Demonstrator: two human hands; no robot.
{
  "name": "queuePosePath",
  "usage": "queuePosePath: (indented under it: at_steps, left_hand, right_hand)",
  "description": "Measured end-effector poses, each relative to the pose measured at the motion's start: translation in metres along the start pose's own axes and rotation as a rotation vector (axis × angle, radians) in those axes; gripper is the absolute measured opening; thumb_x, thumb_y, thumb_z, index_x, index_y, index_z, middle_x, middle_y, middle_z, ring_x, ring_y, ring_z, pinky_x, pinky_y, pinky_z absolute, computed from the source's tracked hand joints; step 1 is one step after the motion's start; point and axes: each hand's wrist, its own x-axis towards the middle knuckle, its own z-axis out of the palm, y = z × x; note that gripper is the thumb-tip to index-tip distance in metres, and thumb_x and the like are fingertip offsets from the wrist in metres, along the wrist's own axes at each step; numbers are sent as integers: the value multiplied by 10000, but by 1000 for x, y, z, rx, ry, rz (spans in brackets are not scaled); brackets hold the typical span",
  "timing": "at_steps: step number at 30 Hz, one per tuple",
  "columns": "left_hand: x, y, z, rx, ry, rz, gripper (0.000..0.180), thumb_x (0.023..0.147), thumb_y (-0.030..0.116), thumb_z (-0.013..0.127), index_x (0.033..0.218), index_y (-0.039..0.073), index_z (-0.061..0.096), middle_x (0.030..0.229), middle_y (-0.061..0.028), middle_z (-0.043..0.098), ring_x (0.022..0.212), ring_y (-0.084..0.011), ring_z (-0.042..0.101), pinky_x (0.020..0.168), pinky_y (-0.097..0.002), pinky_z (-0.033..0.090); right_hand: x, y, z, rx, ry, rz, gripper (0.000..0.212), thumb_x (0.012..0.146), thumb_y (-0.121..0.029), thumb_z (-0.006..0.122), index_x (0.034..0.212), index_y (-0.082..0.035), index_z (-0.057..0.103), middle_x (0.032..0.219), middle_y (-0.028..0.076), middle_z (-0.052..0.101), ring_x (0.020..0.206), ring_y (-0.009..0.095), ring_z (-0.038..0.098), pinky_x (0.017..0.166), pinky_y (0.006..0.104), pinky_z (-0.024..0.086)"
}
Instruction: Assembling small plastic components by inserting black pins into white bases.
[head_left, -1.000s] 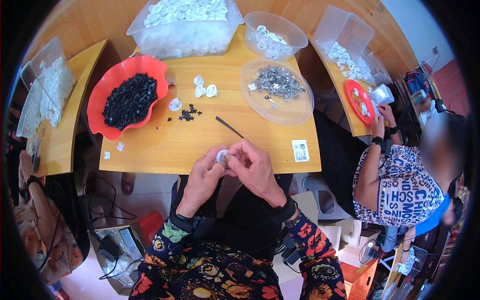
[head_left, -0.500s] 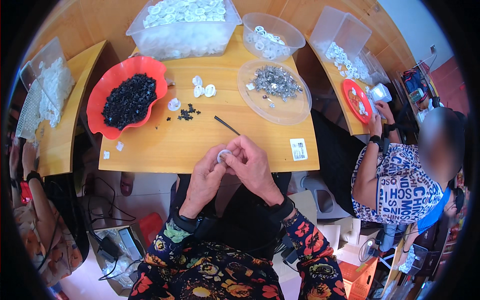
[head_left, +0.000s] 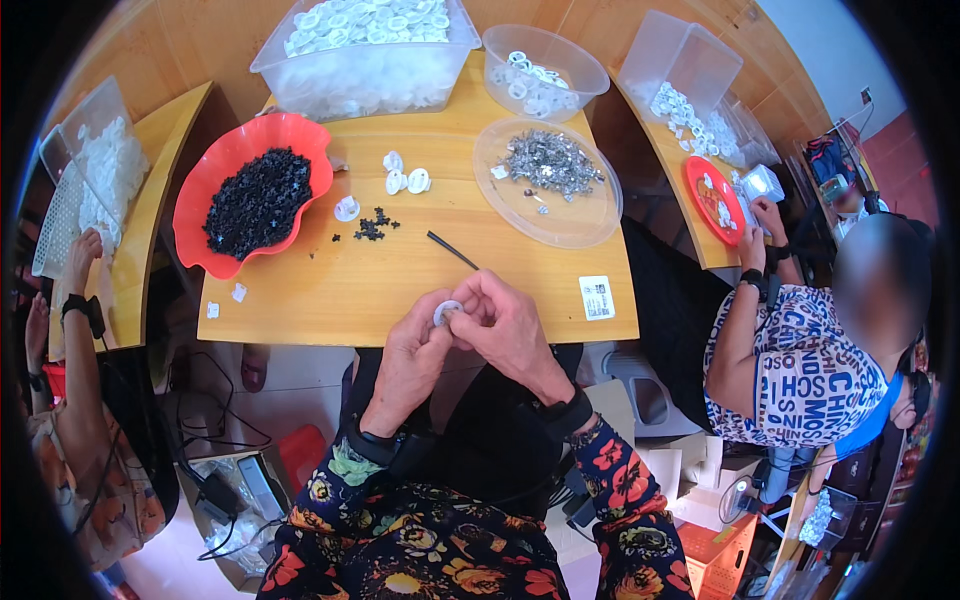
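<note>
Just over the table's front edge, my left hand (head_left: 408, 352) is closed around a small white round plastic part (head_left: 447, 312). My right hand (head_left: 508, 335) pinches at the same part from the other side, thumb and fingertips pressed to its face. Whether a smaller piece sits under those fingertips is hidden. Right beyond my fingers lies a thin black rod (head_left: 452, 249). Farther up the table are a few small black star-shaped pieces (head_left: 373, 226) and several white round parts (head_left: 397, 182).
A red scalloped bowl (head_left: 318, 160) of black pieces stands left; a clear round tray (head_left: 540, 228) of metal bits lies right. Behind are a clear bin (head_left: 365, 85) and a clear bowl (head_left: 545, 55) with white parts. Co-workers sit at side tables, one handling a red plate (head_left: 708, 180).
My hands stay almost where they were, still on the white part. At the left, a co-worker's hand has moved up to the pile of white pieces.
</note>
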Motion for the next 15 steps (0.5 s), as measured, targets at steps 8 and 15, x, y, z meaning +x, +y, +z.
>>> queuePosePath:
  at_steps: [8,15]
  left_hand:
    - [-1,2,2,101,10,41,335,904,-7,437,1232,-24,504,1023,-55,591,938,-106,562,806,-239,476]
    - [1,-6,4,-64,60,35,197,916,-9,444,1104,2,500,940,-12,516,870,-71,503,758,-220,454]
  right_hand:
    - [1,1,2,-41,33,-16,136,803,-86,663,848,3,570,660,19,588,563,60,535,521,223,445]
    - [1,-2,7,-24,71,22,130,797,-83,661,840,-2,570,653,14,575,562,62,531,528,224,446]
